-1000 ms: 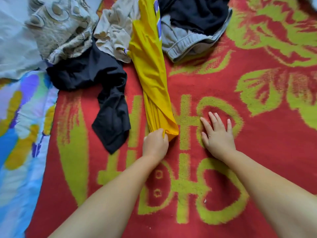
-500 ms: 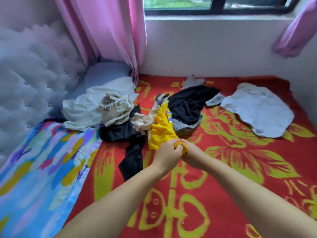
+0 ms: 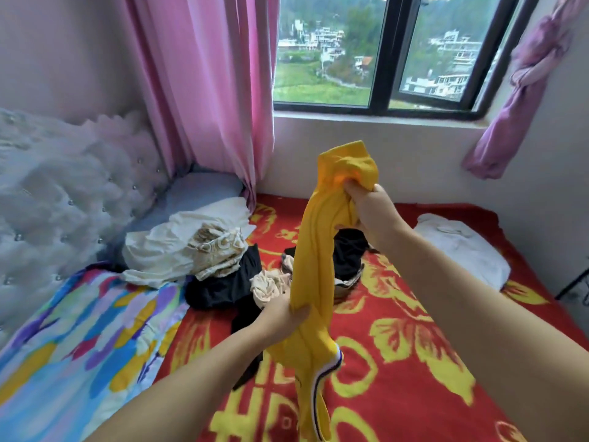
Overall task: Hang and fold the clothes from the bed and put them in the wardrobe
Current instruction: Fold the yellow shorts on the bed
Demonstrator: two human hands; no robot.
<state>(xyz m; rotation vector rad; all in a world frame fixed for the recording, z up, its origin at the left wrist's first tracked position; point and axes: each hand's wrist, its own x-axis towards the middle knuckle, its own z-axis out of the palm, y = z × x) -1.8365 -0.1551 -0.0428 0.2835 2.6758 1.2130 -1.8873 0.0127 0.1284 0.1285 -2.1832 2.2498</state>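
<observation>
Currently, in the head view (the only one given), a yellow garment (image 3: 314, 250) is held up off the bed (image 3: 414, 330) by both hands. It is gripped near its top by the right hand (image 3: 371, 207), fingers curled tight round a bunched wad of fabric, w/ a flap sticking up above the fist. Lower down it is pinched by the left hand (image 3: 282, 317), fingers and thumb closed round the twisted middle. Below the left hand the rest hangs loose, incl. a white-and-purple trimmed edge, down to approx. the red blanket. The garment is stretched in a rope-like twist between the two hands, not yet spread flat. Beyond the left hand a pile is seen on the bed: a cream printed garment (image 3: 197, 250), black clothes (image 3: 223, 285), a beige crumpled piece (image 3: 269, 283). Under the right forearm another dark garment (image 3: 350, 250) lies, and to the right of the right hand a white garment (image 3: 462, 247) lies flat, apart from the pile. No hanger or wardrobe is in view, and nothing is seen plainly folded. Progress is judged as early: one item picked up, still to be straightened and folded or hung; approx. five others are left untouched on the bed.
</observation>
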